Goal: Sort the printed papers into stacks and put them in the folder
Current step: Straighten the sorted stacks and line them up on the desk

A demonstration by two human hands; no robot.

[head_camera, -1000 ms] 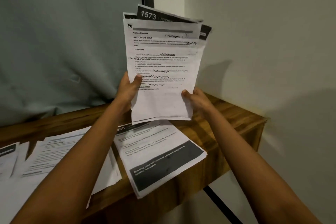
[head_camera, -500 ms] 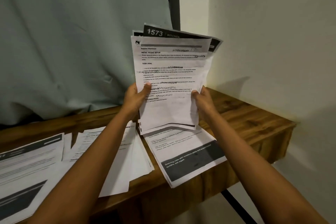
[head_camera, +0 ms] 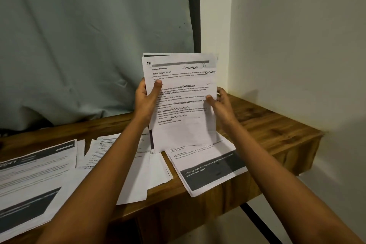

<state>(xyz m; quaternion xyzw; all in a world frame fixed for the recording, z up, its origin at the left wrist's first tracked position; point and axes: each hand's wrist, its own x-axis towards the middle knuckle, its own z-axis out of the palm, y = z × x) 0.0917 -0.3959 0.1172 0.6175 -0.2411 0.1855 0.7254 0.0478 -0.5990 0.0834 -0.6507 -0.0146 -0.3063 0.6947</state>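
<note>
Upright, the paper stack (head_camera: 183,128) stands gripped between left hand (head_camera: 145,99) and right hand (head_camera: 221,104).

The sheaf (head_camera: 183,125) has dropped lower, its sheets squared.

One wide-angle view from a camera worn on the person's head, looking forward and slightly down. It sits close over the tabletop (head_camera: 267,130), centred on the held papers (head_camera: 184,128), facing the far corner where curtain (head_camera: 89,45) meets wall (head_camera: 297,35).
</note>
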